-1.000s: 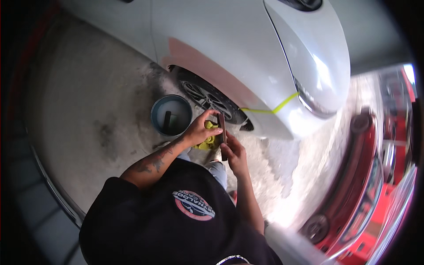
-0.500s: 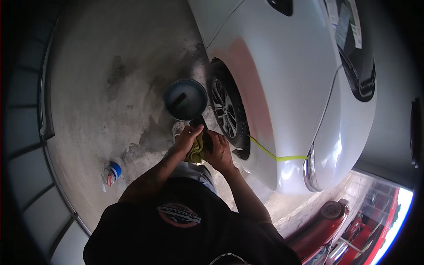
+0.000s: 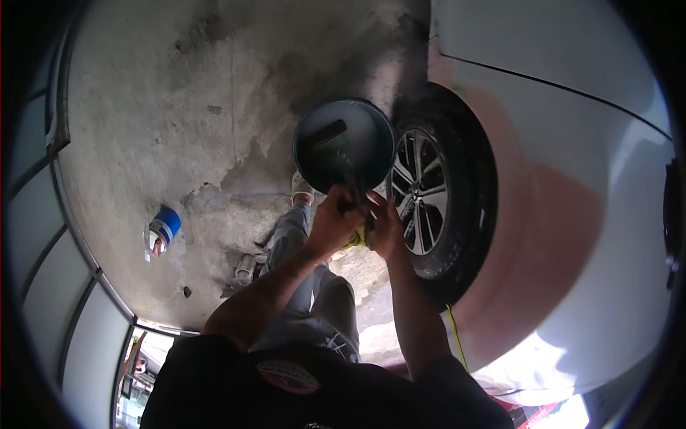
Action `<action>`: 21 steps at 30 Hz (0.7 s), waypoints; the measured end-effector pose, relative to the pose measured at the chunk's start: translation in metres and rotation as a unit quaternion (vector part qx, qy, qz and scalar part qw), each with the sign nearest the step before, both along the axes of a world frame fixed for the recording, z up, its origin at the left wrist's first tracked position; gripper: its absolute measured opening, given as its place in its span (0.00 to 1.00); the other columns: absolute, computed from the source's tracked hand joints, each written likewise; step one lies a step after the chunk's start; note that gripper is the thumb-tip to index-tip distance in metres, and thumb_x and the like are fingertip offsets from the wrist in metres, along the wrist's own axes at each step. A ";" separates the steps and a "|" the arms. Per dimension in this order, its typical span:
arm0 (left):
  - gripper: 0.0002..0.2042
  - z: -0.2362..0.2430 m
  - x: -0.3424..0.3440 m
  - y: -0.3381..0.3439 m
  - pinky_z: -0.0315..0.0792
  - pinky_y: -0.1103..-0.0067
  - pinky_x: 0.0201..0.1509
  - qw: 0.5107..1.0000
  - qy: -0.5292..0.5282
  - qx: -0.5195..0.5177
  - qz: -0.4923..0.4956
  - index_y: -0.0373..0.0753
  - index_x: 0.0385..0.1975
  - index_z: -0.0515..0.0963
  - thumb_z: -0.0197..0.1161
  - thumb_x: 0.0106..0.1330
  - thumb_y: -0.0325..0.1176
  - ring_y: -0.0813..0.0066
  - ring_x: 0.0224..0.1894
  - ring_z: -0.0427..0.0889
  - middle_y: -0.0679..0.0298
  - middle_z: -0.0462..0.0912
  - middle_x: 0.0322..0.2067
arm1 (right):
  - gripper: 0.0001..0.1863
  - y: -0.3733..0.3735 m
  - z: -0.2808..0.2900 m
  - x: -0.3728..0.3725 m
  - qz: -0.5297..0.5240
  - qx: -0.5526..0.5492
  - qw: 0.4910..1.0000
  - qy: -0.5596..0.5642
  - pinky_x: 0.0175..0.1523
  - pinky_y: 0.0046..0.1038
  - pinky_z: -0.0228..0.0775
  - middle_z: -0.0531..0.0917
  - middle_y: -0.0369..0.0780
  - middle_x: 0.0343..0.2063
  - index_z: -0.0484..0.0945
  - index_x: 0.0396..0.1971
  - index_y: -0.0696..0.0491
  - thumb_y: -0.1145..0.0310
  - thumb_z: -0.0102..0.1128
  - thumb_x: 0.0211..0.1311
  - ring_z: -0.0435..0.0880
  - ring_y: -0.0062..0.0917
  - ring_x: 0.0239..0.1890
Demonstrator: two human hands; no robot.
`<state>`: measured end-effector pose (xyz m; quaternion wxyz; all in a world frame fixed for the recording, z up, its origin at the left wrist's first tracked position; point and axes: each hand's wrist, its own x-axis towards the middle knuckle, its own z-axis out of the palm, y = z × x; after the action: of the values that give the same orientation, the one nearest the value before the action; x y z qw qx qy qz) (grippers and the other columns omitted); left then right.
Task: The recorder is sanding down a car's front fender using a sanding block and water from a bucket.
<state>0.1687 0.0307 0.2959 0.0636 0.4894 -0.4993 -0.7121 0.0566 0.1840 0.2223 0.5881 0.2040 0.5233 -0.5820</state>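
My left hand (image 3: 334,223) is closed on a yellow-green cloth (image 3: 355,239), its fist hiding much of it. Beside it, my right hand (image 3: 386,229) has bent fingers around a dark, blurred piece between the hands; its kind does not show. Both hands are over the near rim of a round dark bucket (image 3: 298,149) holding cloudy, whitish liquid (image 3: 350,114). A dark bar-shaped thing (image 3: 329,134) lies in the bucket.
To the right is a white car (image 3: 572,121) with a dull pinkish patch (image 3: 536,236) around its wheel (image 3: 421,191). Yellow-green tape (image 3: 456,339) runs along the body. A blue-and-clear container (image 3: 165,225) stands on the concrete floor (image 3: 164,129) at left, near a panelled wall (image 3: 53,250).
My view has turned and come closer to the bucket and wheel. My hands have moved to the bucket's near rim, and the dark piece between them is now blurred.
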 end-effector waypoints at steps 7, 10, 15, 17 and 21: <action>0.14 -0.148 -0.023 -0.025 0.72 0.78 0.51 0.988 0.123 0.035 0.088 0.39 0.44 0.66 0.65 0.64 0.23 0.79 0.42 0.78 0.65 0.75 0.37 | 0.19 -0.042 -0.213 -0.052 0.284 0.110 0.948 0.098 0.51 0.39 0.76 0.84 0.42 0.45 0.77 0.53 0.55 0.61 0.61 0.66 0.84 0.33 0.47; 0.16 -0.235 -0.031 -0.059 0.76 0.72 0.46 0.990 -0.142 0.006 -0.023 0.34 0.44 0.67 0.65 0.64 0.31 0.64 0.42 0.84 0.51 0.80 0.40 | 0.32 -0.083 -0.265 -0.071 0.446 0.182 0.761 0.434 0.63 0.43 0.69 0.75 0.47 0.58 0.70 0.62 0.45 0.65 0.69 0.56 0.76 0.47 0.58; 0.17 -0.389 -0.013 -0.055 0.76 0.64 0.51 0.944 -0.269 -0.136 -0.137 0.31 0.50 0.71 0.60 0.66 0.34 0.51 0.46 0.83 0.44 0.82 0.42 | 0.42 -0.136 -0.263 -0.058 0.640 0.128 0.516 0.554 0.69 0.50 0.59 0.62 0.46 0.69 0.67 0.66 0.36 0.56 0.75 0.48 0.64 0.53 0.67; 0.18 -0.425 0.017 -0.059 0.75 0.62 0.53 0.916 -0.305 -0.204 -0.162 0.31 0.53 0.72 0.58 0.67 0.35 0.48 0.50 0.81 0.44 0.82 0.44 | 0.39 -0.150 -0.252 -0.042 0.743 0.099 0.463 0.474 0.70 0.51 0.56 0.64 0.46 0.67 0.68 0.67 0.40 0.58 0.72 0.52 0.61 0.54 0.68; 0.15 -0.397 -0.021 -0.033 0.75 0.64 0.53 0.929 -0.267 -0.140 -0.213 0.37 0.53 0.77 0.56 0.70 0.35 0.60 0.52 0.79 0.51 0.80 0.49 | 0.28 -0.064 -0.326 -0.086 0.774 0.104 0.301 0.548 0.61 0.39 0.69 0.80 0.45 0.46 0.76 0.55 0.46 0.72 0.68 0.51 0.78 0.42 0.54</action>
<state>0.1479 -0.0023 -0.1015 -0.1577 0.5296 -0.6849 -0.4748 -0.0293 0.1197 -0.1035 0.3197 -0.6010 0.6981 0.2221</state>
